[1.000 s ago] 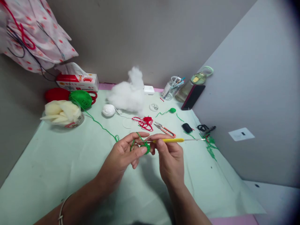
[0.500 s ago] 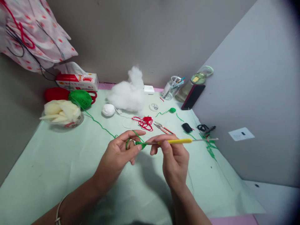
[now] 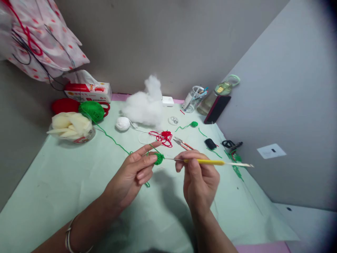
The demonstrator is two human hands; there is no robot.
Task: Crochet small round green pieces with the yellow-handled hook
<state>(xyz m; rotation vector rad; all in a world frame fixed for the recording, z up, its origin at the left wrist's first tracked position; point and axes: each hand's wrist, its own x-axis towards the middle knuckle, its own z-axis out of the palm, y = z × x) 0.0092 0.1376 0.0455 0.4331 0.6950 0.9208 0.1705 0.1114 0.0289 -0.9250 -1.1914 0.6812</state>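
Observation:
Between thumb and fingers, my left hand (image 3: 135, 172) pinches a small green crochet piece (image 3: 159, 159). Green yarn runs over its raised index finger, and a short green loop (image 3: 147, 184) hangs below the hand. My right hand (image 3: 201, 177) is closed around the yellow handle of a crochet hook (image 3: 207, 162), held almost level. The hook's thin left end reaches the edge of the green piece; whether it sits inside a stitch I cannot tell. From the left hand the yarn leads back to a green yarn ball (image 3: 91, 111) at the far left.
Behind my hands lie tangled red yarn (image 3: 164, 138), thread snips (image 3: 183, 143), a white yarn ball (image 3: 122, 123) and fluffy white stuffing (image 3: 143, 105). A filled tub (image 3: 84, 137) and tissue box (image 3: 89, 92) stand left. To the right are a phone (image 3: 217, 109), bottle (image 3: 206, 105) and black case (image 3: 210, 144).
My right hand has moved right with the hook, drawing its shaft away from the left hand. The left hand has turned, so more of the green piece shows.

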